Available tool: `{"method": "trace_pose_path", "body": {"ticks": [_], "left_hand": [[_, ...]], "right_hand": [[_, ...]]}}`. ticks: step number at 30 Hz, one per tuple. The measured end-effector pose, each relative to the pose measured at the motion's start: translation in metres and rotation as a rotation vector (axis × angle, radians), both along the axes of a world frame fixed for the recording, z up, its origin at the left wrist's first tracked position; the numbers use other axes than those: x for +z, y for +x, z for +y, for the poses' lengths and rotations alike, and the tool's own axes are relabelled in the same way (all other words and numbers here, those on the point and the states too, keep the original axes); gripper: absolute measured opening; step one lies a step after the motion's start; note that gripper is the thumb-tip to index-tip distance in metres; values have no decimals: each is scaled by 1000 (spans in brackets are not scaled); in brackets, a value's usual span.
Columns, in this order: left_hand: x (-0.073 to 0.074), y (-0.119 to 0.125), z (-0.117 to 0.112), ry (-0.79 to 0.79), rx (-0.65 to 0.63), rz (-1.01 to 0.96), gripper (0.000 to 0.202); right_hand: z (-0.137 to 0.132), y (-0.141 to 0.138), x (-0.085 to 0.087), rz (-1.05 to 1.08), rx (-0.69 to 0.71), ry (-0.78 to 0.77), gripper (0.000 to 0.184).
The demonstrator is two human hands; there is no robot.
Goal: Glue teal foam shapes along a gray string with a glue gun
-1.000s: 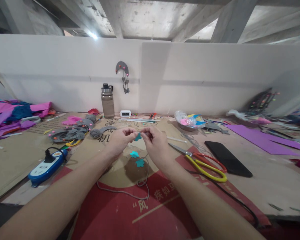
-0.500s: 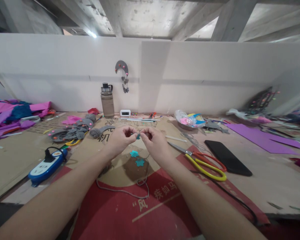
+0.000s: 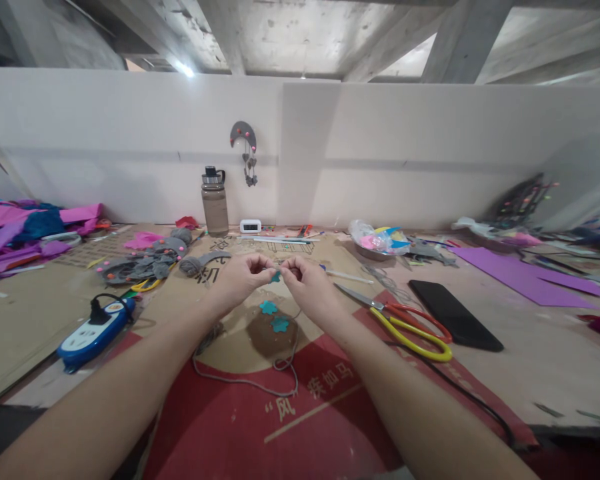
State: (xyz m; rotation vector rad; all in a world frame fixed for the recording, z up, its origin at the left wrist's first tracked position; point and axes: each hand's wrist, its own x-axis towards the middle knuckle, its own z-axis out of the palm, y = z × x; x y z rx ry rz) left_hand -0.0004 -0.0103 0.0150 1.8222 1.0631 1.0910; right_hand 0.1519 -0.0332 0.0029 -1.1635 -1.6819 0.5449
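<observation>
Teal star (image 3: 276,276) sat pinched between our left hand (image 3: 239,280) and right hand (image 3: 307,283), just above the cardboard (image 3: 230,347). We seemed to be fixing it to the gray cord (image 3: 245,382), and the next move would need steady fingertips.

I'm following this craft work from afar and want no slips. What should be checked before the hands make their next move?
1. Teal piece pinched between left hand and right hand: ok.
2. Spare teal pieces lying on the brown patch: ok.
3. Grey cord threaded through the held piece: cannot tell.
4. Scissors lying apart from both hands: ok.
</observation>
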Motion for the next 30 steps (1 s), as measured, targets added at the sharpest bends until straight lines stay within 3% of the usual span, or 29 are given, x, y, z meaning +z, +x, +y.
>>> {"method": "trace_pose_path", "body": {"ticks": [6,13,23,30], "left_hand": [[-3,-4,5,-90,-46,-13,27],[-4,-5,6,-135,-115,-143,24],[3,-8,1,103,-32,214,28],[0,-9,4,58,-67,161,28]], "right_hand": [[0,0,1,21,-17,-23,16],[2,2,-2,-2,-24,0,15],[0,2,-3,-185,-94,187,9],[-2,2,-1,-191,-101,197,8]]}}
